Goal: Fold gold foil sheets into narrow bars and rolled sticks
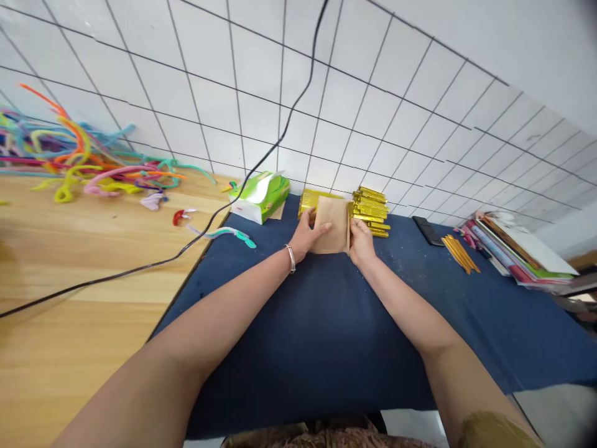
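Both my hands rest on a tan sheet of paper (333, 225) that lies on the dark blue cloth (326, 336) at the far middle of the table. My left hand (306, 236) presses its left edge, thumb on top; a silver bracelet circles that wrist. My right hand (360, 242) pinches the sheet's right edge, where a gold underside shows. Just behind the sheet lies a flat pile of gold foil paper (311, 200), and to its right stands a stack of folded gold pieces (371, 211).
A green tissue box (260, 196) sits left of the foil. Colourful pipe cleaners (79, 163) sprawl over the wooden table (69, 311) at far left. A black cable (209, 221) crosses the table. A phone (428, 231), yellow sticks (461, 253) and stacked books (517, 254) lie at right.
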Available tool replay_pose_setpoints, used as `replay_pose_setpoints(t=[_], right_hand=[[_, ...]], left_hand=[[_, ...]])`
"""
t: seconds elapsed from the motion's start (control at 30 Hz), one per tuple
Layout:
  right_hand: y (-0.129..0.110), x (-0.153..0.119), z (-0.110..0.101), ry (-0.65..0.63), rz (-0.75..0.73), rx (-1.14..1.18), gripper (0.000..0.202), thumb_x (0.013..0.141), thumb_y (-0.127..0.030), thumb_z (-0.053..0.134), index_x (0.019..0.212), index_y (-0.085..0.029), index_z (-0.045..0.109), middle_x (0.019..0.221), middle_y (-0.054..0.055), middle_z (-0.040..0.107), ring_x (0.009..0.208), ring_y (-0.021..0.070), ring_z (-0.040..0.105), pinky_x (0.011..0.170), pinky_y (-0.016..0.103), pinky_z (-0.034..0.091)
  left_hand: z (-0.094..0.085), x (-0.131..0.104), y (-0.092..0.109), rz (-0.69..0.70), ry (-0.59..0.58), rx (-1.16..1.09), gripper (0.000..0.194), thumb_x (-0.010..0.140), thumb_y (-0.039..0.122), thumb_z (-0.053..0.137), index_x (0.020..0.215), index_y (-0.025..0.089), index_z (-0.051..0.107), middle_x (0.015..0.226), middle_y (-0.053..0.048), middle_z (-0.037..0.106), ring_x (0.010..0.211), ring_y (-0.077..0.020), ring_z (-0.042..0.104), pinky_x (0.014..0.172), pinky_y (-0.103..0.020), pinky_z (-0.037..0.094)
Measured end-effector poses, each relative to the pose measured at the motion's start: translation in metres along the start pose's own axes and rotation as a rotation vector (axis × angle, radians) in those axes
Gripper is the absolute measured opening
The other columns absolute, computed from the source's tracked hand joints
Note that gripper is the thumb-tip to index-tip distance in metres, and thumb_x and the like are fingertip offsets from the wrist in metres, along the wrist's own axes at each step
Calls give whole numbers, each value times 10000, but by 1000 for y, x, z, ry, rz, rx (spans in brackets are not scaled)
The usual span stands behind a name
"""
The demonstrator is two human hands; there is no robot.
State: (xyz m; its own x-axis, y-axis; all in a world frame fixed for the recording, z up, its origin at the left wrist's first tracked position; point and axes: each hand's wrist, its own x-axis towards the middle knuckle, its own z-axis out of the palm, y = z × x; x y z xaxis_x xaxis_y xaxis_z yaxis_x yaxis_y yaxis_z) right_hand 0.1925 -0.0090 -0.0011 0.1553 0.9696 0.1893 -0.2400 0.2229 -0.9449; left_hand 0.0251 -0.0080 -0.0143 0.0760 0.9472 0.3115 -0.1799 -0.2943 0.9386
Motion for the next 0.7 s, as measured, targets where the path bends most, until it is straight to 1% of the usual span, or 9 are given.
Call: replay_pose_setpoints(t=[0.07,0.1,0.2,0.27,0.33,0.43,0.53,0.6,0.7], right_hand=[[3,-12,-6,-1,40,15,263,723,-480,680,828,-252,600,750,-49,650,695,162,594,674,313,492],[3,-17,-9,4,38,16,261,723,-477,682,835,-253,609,772,-46,662,718,165,603,692,317,497],[2,-27,-14,30,-9,24,320,762,-539,625,902,-251,632,898,-21,690,846,181,618,746,328,504],[1,-32,-16,23,-16,36,414,798,-609,543,974,-244,630,943,-3,691,882,181,615,725,320,509],[1,-35,-16,-23,2,42,479,811,-648,493,1034,-244,617,930,4,687,832,167,615,660,295,508],[3,-38,-18,-85,10,-18,428,767,-592,597,1038,-262,618,884,-12,672,736,138,595,585,255,493],[8,-37,-22,-55,-11,-135,319,697,-481,713,919,-262,650,765,-30,643,639,130,571,526,255,465],[11,-34,-24,-24,-38,-175,257,712,-468,702,852,-259,651,687,-39,613,587,129,555,503,263,445],[14,-30,-27,12,-84,-190,238,758,-487,652,835,-262,633,640,-47,582,563,123,538,502,263,439]], left_hand=[[3,-3,1,-79,-117,-123,629,683,470,745,1191,157,546,1182,-102,625,1009,-211,616,863,-344,519],[4,-5,1,-128,-135,-150,582,663,478,757,1108,141,595,1093,-95,664,928,-207,637,823,-350,533],[8,-7,-1,-187,-71,-210,534,630,487,774,1006,134,637,930,-68,703,783,-186,647,751,-344,546],[9,-7,-3,-167,20,-236,534,632,489,770,1015,142,633,925,-62,707,776,-180,649,748,-340,547],[8,-6,-5,-140,119,-238,531,641,491,762,1021,146,627,967,-66,706,804,-179,654,770,-339,545],[9,-5,-7,-112,214,-244,536,655,486,753,1054,156,617,1045,-71,695,870,-188,660,812,-350,538],[11,-6,-8,-102,196,-275,526,669,468,751,1077,165,613,1078,-73,688,904,-201,661,836,-370,535],[14,-8,-7,-94,159,-285,514,668,449,759,1076,171,616,1092,-71,685,922,-205,658,851,-373,531],[16,-11,-7,-104,113,-294,484,673,441,757,1055,176,622,1083,-65,685,919,-210,658,822,-359,541]])
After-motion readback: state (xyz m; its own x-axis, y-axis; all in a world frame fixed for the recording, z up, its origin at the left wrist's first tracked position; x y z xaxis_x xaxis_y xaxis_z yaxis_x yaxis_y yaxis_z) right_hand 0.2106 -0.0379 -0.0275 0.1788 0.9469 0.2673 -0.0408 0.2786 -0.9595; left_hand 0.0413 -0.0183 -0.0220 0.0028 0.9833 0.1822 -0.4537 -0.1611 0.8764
